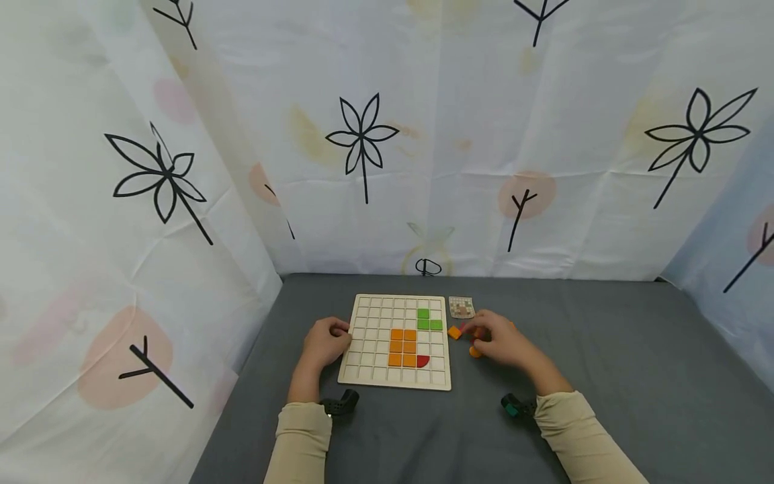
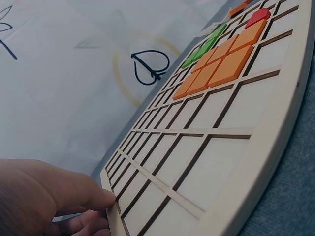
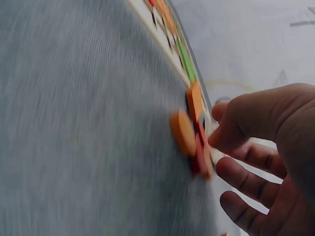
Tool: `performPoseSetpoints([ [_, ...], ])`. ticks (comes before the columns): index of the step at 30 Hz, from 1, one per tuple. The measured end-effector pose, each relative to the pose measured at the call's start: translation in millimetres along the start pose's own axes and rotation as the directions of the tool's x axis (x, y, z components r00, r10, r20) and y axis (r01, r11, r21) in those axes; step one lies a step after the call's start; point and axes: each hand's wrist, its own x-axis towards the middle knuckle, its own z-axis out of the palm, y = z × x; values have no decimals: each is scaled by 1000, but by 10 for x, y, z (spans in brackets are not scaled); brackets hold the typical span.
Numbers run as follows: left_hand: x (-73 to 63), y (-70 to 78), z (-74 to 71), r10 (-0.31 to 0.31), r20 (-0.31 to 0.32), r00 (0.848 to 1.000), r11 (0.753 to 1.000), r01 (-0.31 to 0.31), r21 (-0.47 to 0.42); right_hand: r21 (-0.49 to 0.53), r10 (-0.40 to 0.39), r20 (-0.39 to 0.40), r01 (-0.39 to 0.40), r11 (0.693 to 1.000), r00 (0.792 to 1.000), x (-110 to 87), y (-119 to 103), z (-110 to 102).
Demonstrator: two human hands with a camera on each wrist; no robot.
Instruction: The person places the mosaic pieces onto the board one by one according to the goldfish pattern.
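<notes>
Nearest us on the desk (image 1: 423, 430) lies the board (image 1: 365, 359), a red tile (image 1: 422, 361) toward its near right corner and orange tiles (image 1: 403, 343) beside it, its left edge pinched by our left hand (image 1: 324, 343); it looks light and stiff, best held there. Just off its right edge, our right hand (image 1: 502, 341) bends over loose tiles (image 1: 455, 332), though we cannot tell whether it grips one; they seem light, hard and slippery, best pinched by their sides. Farther off, green tiles (image 1: 423, 314) and a card (image 1: 462, 308) lie by the board's far right corner.
</notes>
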Motion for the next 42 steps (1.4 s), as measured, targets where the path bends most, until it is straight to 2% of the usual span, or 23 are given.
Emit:
performPoseSetpoints([
  [9, -1, -21, 23, -13, 8, 1000, 1000, 13, -15, -36, 38, 23, -38, 999, 999, -134, 160, -78],
  [21, 11, -2, 9, -11, -2, 1000, 1000, 11, -12, -19, 23, 9, -23, 1000, 1000, -151, 146, -102],
  [29, -5, 14, 0, 4, -6, 1000, 1000, -4, -9, -28, 56, 33, -56, 998, 998, -136, 140, -104],
  [42, -14, 0, 5, 15, -7, 1000, 1000, -15, -10, -42, 15, 50, -12, 999, 999, -116, 140, -79],
])
